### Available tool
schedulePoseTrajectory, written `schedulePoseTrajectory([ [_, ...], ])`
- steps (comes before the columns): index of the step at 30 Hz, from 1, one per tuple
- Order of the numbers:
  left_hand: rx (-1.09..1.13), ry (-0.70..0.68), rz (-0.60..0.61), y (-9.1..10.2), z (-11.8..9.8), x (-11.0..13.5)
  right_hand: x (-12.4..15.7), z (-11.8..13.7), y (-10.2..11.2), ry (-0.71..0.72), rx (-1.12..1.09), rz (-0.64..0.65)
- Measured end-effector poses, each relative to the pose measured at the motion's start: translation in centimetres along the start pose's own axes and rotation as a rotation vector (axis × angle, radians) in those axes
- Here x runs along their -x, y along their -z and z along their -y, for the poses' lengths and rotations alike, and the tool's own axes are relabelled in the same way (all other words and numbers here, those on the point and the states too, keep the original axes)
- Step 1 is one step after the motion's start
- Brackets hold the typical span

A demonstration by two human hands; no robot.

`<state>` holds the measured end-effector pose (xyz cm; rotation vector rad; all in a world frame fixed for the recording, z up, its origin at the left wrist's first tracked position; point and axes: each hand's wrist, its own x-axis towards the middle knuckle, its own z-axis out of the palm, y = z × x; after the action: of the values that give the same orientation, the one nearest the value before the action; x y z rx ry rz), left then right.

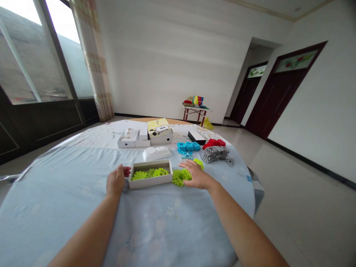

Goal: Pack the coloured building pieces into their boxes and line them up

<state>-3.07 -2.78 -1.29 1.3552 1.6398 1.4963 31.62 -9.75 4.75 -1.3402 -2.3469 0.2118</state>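
A shallow white box (150,181) sits on the pale blue tablecloth (69,193) and holds several lime-green interlocking pieces (150,173). My left hand (116,180) rests against the box's left end, fingers curled against its side. My right hand (194,174) lies palm down over a loose pile of green pieces (179,177) just right of the box, fingers stretched flat. Whether any piece is under the palm is hidden.
Behind the box lie a white plastic tray (156,152), a blue pile (188,147), a red pile (214,143) and a grey pile (216,153). Several small boxes (144,136) and a black box (196,137) stand further back. The table's right edge drops to the tiled floor.
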Motion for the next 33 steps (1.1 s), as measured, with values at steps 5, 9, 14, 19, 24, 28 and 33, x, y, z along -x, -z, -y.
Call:
schedulePoseTrajectory([
  [5,0.146,0.025,0.033,0.0,-0.4,0.1,-1.2,1.3,-1.0,-0.032,0.103,0.312],
  [9,0.225,0.042,0.069,0.0,-0.7,0.0,-2.0,1.3,-1.4,-0.042,0.173,0.366],
  [14,0.244,0.045,0.086,-0.1,-0.7,-0.1,-2.4,1.0,-1.5,-0.045,0.244,0.348],
  [19,0.249,0.012,0.102,-0.2,-0.1,-0.4,-2.4,1.0,-1.2,-0.103,0.296,0.340],
  [24,0.157,-0.041,0.114,-0.1,-0.5,-0.1,-2.5,1.0,-1.4,-0.103,0.270,0.347],
  [28,0.139,-0.041,0.121,-0.1,-0.9,0.0,-2.3,1.3,-1.2,-0.111,0.245,0.321],
  [33,0.141,-0.035,0.129,-0.1,-0.6,-0.1,-2.1,1.8,0.9,-0.152,0.239,0.209],
])
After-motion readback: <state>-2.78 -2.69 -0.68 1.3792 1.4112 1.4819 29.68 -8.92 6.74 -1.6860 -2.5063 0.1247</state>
